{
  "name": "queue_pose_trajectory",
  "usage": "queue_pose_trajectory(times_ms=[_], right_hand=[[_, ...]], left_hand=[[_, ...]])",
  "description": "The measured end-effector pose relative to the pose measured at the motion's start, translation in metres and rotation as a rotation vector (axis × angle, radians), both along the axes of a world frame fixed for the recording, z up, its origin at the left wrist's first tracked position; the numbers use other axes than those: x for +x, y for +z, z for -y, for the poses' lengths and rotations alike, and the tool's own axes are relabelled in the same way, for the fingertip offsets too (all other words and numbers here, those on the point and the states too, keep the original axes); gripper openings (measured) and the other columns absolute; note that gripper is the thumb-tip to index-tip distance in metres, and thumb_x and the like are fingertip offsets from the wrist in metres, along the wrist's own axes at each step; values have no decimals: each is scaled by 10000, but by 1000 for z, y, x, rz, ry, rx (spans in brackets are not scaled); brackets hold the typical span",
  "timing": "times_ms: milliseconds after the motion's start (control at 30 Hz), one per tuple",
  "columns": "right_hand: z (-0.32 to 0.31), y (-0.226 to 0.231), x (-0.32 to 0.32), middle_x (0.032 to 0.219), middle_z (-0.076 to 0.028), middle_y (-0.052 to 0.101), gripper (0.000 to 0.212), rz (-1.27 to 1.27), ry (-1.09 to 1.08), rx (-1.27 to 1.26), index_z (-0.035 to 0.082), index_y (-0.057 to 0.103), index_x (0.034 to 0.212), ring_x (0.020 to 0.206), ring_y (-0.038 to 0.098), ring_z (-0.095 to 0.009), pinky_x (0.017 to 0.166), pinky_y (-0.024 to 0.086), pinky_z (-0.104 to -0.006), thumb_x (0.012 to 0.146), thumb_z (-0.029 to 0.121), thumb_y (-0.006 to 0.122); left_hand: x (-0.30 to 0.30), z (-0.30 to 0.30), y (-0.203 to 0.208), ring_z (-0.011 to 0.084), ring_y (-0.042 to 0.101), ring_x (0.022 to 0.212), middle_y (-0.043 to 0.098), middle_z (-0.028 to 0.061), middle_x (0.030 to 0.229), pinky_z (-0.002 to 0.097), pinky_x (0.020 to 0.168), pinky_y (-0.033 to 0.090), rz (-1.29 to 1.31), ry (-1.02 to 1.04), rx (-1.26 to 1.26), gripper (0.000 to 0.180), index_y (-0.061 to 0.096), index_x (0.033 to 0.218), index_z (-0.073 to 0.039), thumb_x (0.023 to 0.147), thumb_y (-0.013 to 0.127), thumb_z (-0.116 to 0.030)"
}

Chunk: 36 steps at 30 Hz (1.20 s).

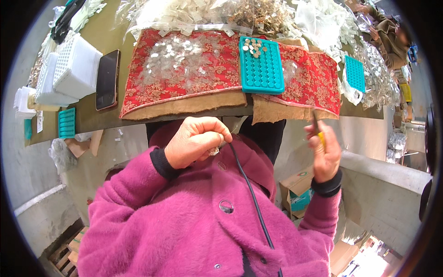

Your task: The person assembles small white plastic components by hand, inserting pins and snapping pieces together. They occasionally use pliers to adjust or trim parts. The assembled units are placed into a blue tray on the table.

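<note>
My left hand point(196, 142) is closed in front of my chest, thumb and forefinger pressed together, a ring on one finger. A black cable point(253, 194) runs down my coat from beside its fingertips; I cannot tell whether they grip it or something smaller. My right hand point(326, 154) is raised at the right and wrapped round a small tool point(321, 137) with a yellow handle and a narrow dark tip pointing up; its exact kind is unclear. Beyond both hands, a red patterned cloth point(226, 62) lies on the table, with many small clear pieces point(170, 57) spread over it.
A teal tray point(263, 76) with round pockets bears small metallic discs point(253, 46). At left lie a phone point(108, 81), stacked white trays point(76, 67) and a small teal tray point(67, 123). Plastic-bagged parts point(203, 14) crowd the far side. Another person point(385, 39) is at far right.
</note>
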State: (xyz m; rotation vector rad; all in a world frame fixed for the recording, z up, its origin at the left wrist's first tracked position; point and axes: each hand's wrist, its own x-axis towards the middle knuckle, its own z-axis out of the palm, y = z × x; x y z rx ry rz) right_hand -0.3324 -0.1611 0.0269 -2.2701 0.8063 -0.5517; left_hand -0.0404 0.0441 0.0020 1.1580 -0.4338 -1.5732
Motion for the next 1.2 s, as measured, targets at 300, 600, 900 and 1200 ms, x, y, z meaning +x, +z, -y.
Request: queue_pose_trajectory(times_ms=[300,600,900,1200], right_hand=[[-72,-22,58,1263,-212,668,450,-60,364,102,-33,534,1446,1108,708,-322,969,561,-391,1030,106,635],[-75,-24,59,1243,-252,644,542,-31,371,-31,-55,534,1421,1059,681,-398,889,580,-418,926,49,728],[-78,-25,63,1002,-168,614,405,-12,348,44,-6,590,1366,824,632,-311,750,536,-368,977,56,685],[-72,-15,57,966,-176,617,360,10,424,190,-32,612,1284,796,623,-340,716,527,-387,947,45,715]], left_hand=[[-12,-1,6,1,405,521,538,-68,678,194,462,299,38,53,-12,161,723,1117,-12,1029,616,-94],[-12,2,-2,-1,426,542,560,-64,700,189,486,327,133,-19,-69,201,718,1174,-5,1029,588,-56],[-10,-3,-10,23,584,676,669,-36,808,217,622,504,183,-6,-96,204,753,1077,-2,975,580,-37],[-5,-5,-21,20,524,703,679,-13,899,208,610,438,254,-81,-201,228,739,1028,19,933,531,29]])
